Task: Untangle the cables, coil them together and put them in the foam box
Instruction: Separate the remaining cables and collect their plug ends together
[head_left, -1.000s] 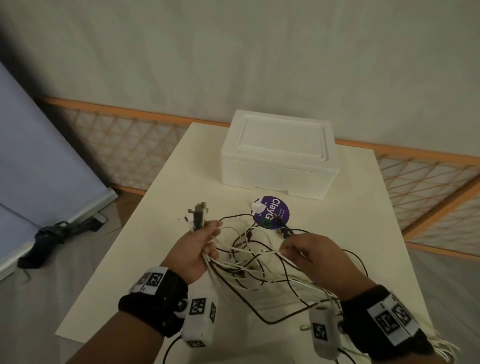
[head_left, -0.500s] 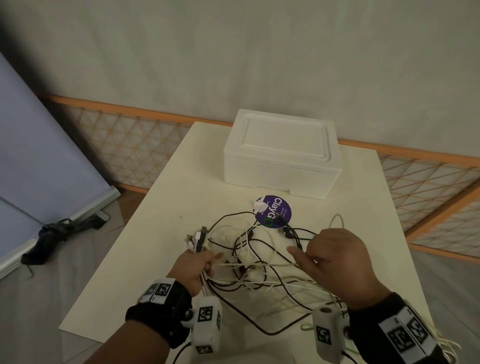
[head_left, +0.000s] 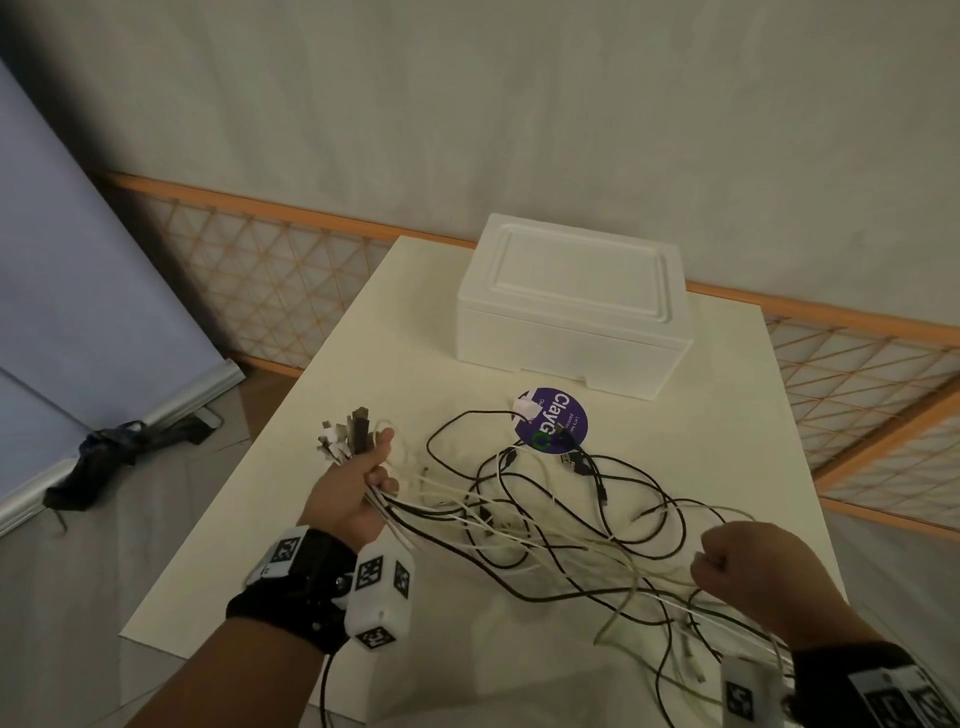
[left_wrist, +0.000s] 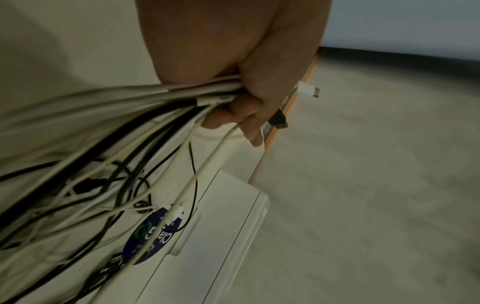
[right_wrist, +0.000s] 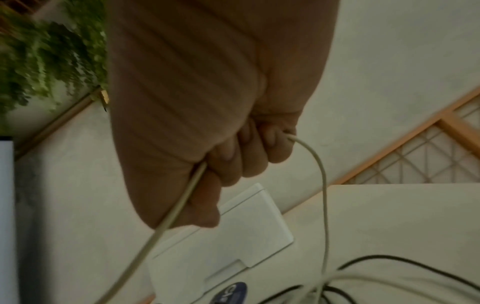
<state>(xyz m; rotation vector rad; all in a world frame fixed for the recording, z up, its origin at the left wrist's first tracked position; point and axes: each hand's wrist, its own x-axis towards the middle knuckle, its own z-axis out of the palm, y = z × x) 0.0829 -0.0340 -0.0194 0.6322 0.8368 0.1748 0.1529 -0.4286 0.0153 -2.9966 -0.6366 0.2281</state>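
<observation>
On the near half of the cream table (head_left: 332, 395), the black and white cables (head_left: 545, 514) remain tangled. The left hand (head_left: 353, 493) clutches their gathered plug ends; the right hand (head_left: 748, 566) grips one white cable. Coiling remains, and the far white foam box (head_left: 571, 317) sits lidded.

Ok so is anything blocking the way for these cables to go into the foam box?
Yes. The foam box has its lid on, covering the opening. The cables are a tangle on the table, gripped by the left hand and right hand. Nothing else stands between.
</observation>
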